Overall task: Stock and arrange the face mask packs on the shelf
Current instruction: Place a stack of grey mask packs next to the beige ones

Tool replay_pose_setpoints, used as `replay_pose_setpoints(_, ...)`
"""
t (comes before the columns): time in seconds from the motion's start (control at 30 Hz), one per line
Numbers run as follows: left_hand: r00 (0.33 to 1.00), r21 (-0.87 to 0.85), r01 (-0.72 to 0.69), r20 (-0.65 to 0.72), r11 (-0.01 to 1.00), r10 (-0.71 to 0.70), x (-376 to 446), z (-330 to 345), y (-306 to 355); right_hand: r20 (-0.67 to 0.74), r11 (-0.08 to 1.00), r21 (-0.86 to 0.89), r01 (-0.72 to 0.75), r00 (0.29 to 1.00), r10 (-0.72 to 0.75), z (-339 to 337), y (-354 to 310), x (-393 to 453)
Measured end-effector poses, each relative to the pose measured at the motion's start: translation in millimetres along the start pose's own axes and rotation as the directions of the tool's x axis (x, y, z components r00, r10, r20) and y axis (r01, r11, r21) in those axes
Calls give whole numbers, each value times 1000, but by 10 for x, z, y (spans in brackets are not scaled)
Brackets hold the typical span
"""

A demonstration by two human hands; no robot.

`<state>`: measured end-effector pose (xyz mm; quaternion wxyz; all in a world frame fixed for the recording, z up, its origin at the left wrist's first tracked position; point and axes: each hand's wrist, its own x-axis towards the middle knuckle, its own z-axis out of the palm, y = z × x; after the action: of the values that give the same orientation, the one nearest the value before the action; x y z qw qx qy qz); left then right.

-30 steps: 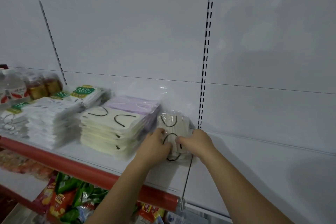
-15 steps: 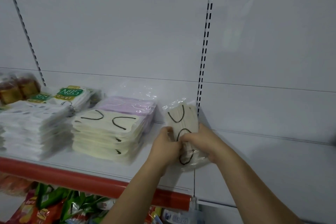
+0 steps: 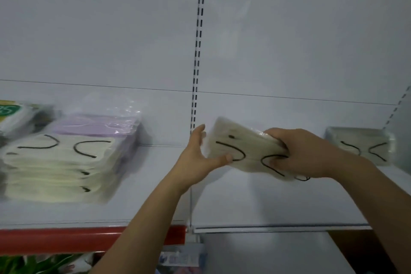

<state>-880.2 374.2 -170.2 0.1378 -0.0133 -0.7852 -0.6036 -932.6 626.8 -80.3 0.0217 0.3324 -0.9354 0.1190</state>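
On the left of the shelf (image 3: 255, 202) sits a stack of cream mask packs (image 3: 55, 169). The left hand (image 3: 195, 158) touches the held pack (image 3: 244, 151) with wide fingers. The right hand (image 3: 304, 153) grips it above the shelf. Another pack (image 3: 360, 147) lies far right.

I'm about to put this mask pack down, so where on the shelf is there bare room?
Bare shelf lies under the held pack, between the cream stack and the far pack by the right wall. A narrower strip runs along the front edge. The left end, with the purple packs, is crowded.
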Motion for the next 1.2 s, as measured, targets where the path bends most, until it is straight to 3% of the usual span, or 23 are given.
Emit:
replay_pose_setpoints(0.17,982,-39,60,182,997,-52,141,487,7,86,999,-40,0,996,3,-47,480,-173)
replay_pose_setpoints(0.3,976,11,80,202,997,-81,174,857,-25,186,995,-92,-33,981,50,89,901,-225)
replay_pose_setpoints(0.47,977,69,140,154,988,-149,202,1074,-66,119,990,-130,-48,991,63,112,1435,-342)
replay_pose_setpoints(0.57,991,17,126,38,992,-127,260,1261,-39,22,999,44,22,999,-23,117,1673,-328)
replay_pose_setpoints(0.63,994,-16,100,-36,995,-100,276,1415,-14,-121,987,141,82,991,-65,141,1831,-323)
replay_pose_setpoints(0.73,993,-34,102,-62,994,-104,255,1607,10,-302,891,436,125,953,14,270,2071,-398)
replay_pose_setpoints(0.87,981,-97,130,-133,987,-142,256,1798,9,-185,637,771,-18,951,249,683,2199,-493)
replay_pose_setpoints(0.97,968,-136,113,-207,984,-139,265,1958,47,-181,523,852,-9,933,310,839,2188,-450)
replay_pose_setpoints(1.07,962,-138,74,-251,988,-107,242,2041,89,-243,532,846,32,912,331,805,2221,-498)
replay_pose_setpoints(1.2,966,-172,159,-174,972,-189,222,2157,82,-142,564,824,-46,948,284,863,2267,-655)
